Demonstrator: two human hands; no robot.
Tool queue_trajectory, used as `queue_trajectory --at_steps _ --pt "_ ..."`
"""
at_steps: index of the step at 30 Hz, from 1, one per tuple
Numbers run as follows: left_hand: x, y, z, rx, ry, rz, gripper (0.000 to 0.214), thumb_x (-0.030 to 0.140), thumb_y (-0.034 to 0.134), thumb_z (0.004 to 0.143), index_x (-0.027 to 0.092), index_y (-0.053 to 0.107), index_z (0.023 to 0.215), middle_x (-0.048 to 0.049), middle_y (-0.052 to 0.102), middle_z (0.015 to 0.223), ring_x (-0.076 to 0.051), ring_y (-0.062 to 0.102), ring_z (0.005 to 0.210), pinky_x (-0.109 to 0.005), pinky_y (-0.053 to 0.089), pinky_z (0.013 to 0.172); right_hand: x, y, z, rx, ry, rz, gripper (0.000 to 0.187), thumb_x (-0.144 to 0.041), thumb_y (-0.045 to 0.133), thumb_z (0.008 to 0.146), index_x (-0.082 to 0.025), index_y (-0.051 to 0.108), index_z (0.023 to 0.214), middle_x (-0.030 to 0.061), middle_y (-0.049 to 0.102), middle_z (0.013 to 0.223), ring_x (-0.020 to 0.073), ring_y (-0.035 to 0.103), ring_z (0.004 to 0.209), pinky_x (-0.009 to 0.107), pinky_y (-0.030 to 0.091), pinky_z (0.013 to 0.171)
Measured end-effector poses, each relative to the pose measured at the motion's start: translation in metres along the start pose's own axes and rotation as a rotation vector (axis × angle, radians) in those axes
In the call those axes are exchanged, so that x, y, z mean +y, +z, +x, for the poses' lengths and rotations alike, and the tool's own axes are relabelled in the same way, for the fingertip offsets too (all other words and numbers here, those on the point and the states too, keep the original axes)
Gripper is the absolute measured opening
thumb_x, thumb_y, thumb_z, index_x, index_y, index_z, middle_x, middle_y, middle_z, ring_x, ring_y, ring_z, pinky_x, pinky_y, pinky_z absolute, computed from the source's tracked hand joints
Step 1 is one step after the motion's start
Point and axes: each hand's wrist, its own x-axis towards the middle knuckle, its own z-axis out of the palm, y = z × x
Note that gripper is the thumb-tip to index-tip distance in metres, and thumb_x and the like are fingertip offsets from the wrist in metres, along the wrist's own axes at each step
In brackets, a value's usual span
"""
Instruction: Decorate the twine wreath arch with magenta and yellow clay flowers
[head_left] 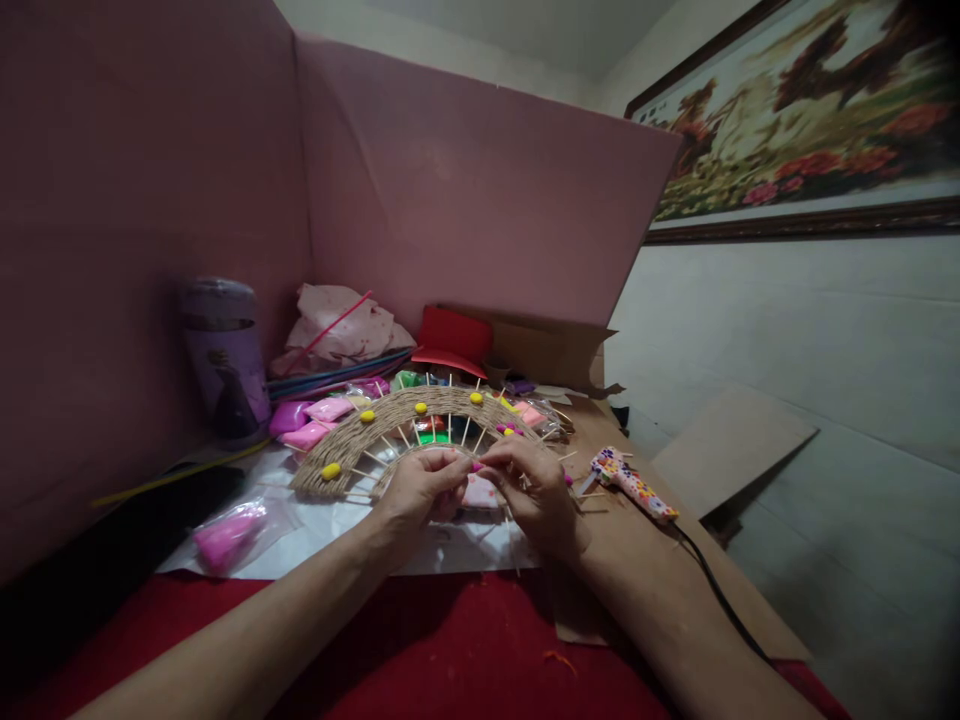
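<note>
My left hand (421,492) and my right hand (534,492) meet in front of me, fingertips pinched together. Between them shows a small magenta piece of soft clay (477,466), partly hidden by the fingers. Just behind my hands lies an arch woven of brown twine on thin wooden sticks (396,420). Yellow clay pieces (331,471) dot the arch, and magenta and yellow bits sit at its right side. Below my fingers is a pale, pink-spotted piece (481,492), partly covered.
A flower-patterned glue gun (634,485) with a black cord lies on cardboard (705,560) at right. Clay packets (309,432) and a bagged pink lump (229,540) are at left. Near the pink panel (480,180) stands a purple tumbler (225,365). Red cloth (420,650) covers the front.
</note>
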Motion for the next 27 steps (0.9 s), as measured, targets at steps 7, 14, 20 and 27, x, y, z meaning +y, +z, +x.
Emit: queue_trajectory --at_steps 7,14,20,27 --pt "-0.0015 0.0016 -0.0005 0.003 -0.046 0.016 0.041 0.043 0.068 0.068 0.013 0.049 0.049 0.0048 0.042 0.040 -0.003 0.029 0.034 -0.019 0.016 0.037 -0.0008 0.0006 -0.0003 0.007 -0.011 0.041 0.005 -0.015 0.057 0.083 -0.019 0.060 0.081 0.0015 0.056 0.074 0.0126 0.051 0.067 0.026 0.042 0.061" --pt "-0.0032 -0.0012 0.0005 -0.007 -0.010 0.040 0.034 0.042 0.067 0.070 0.014 0.053 0.056 0.0043 0.047 0.046 -0.003 0.032 0.035 -0.020 0.016 0.037 -0.0006 -0.0001 0.0007 0.018 0.047 0.059 0.009 -0.023 0.055 0.085 -0.018 0.062 0.080 0.0022 0.059 0.073 0.0133 0.053 0.067 0.026 0.041 0.058" --pt "-0.0013 -0.0003 0.0002 -0.021 -0.038 0.033 0.034 0.044 0.069 0.068 0.014 0.054 0.058 0.0051 0.047 0.045 -0.003 0.031 0.034 -0.019 0.016 0.037 -0.0023 0.0012 0.0014 0.009 0.066 0.098 0.013 -0.026 0.055 0.086 -0.018 0.063 0.079 0.0021 0.059 0.071 0.0134 0.052 0.066 0.026 0.042 0.058" --pt "-0.0010 0.0016 -0.0012 -0.017 -0.027 0.008 0.040 0.045 0.069 0.068 0.013 0.051 0.053 0.0042 0.045 0.044 -0.003 0.032 0.035 -0.019 0.018 0.038 -0.0007 0.0033 0.0009 0.004 0.067 0.100 0.008 -0.025 0.059 0.083 -0.018 0.063 0.081 0.0022 0.059 0.073 0.0133 0.053 0.066 0.025 0.041 0.057"
